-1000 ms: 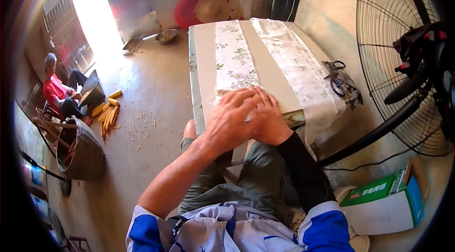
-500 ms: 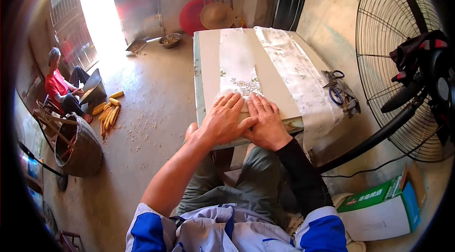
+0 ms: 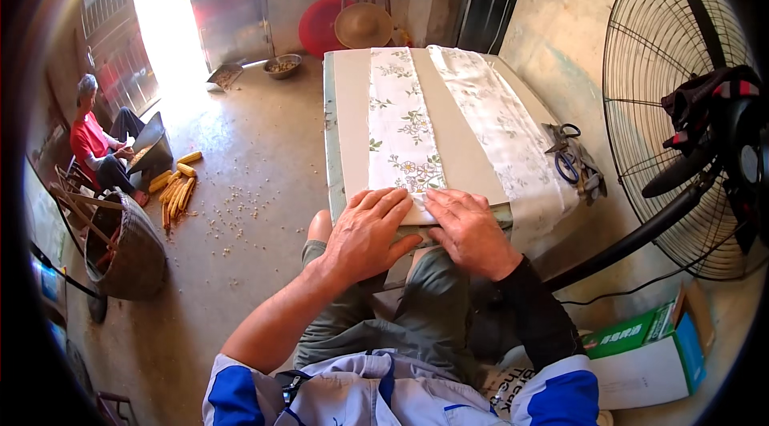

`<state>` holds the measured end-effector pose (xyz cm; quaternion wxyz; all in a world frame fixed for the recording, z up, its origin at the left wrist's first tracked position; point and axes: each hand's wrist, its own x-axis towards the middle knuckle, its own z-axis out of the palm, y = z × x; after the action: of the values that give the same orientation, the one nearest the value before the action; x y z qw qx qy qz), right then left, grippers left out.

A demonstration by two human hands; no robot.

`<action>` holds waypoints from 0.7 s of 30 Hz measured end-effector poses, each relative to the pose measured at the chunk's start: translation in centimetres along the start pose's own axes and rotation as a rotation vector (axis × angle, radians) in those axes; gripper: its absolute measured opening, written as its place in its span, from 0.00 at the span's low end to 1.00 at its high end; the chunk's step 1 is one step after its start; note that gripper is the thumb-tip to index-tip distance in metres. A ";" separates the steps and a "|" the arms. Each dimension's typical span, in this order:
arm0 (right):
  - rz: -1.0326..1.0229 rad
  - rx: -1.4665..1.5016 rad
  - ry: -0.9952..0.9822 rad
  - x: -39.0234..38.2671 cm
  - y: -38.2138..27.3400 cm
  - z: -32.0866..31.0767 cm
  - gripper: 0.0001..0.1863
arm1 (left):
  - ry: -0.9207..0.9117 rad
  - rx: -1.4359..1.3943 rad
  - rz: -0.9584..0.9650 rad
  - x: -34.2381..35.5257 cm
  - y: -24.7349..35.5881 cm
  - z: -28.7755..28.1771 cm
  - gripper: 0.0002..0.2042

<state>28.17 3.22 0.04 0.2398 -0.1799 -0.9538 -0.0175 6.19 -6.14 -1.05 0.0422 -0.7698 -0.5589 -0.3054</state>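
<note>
A narrow strip of white floral cloth [image 3: 400, 117] runs lengthwise along the table, its near end at the front edge. Over that end lie both my hands, side by side and slightly apart. My left hand [image 3: 370, 230] has its fingers stretched flat across the cloth's left side, thumb pointing inward. My right hand [image 3: 471, 227] rests on the right side with its fingers slightly bent and spread. Between them shows a small white folded piece of the cloth. A second, paler floral strip [image 3: 489, 117] lies to the right and hangs over the table's near corner.
The board-topped table [image 3: 350, 105] has scissors [image 3: 566, 165] at its right edge. A large black fan [image 3: 681, 113] stands right, above a green-white carton [image 3: 641, 362]. At left, a seated person [image 3: 92, 137] is beside corn cobs [image 3: 178, 193] and a woven basket [image 3: 128, 254].
Both hands have slid toward me to the table's front edge and moved a little apart. More of the cloth strip lies uncovered, and its flowers show more clearly.
</note>
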 end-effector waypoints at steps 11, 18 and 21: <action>0.031 0.050 0.111 -0.4 1.6 0.3 0.23 | 0.034 -0.037 0.000 0.4 -0.2 -0.5 0.25; 0.093 0.141 0.216 0.0 1.8 0.9 0.22 | 0.102 -0.127 -0.065 0.1 -1.3 -1.6 0.20; 0.104 0.148 0.237 0.2 2.0 1.1 0.22 | 0.138 -0.122 -0.073 -0.1 -1.6 -1.7 0.19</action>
<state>28.20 5.24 -0.92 0.3641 -0.2078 -0.9068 0.0440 4.02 -6.28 -0.19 0.0226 -0.7271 -0.5628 -0.3925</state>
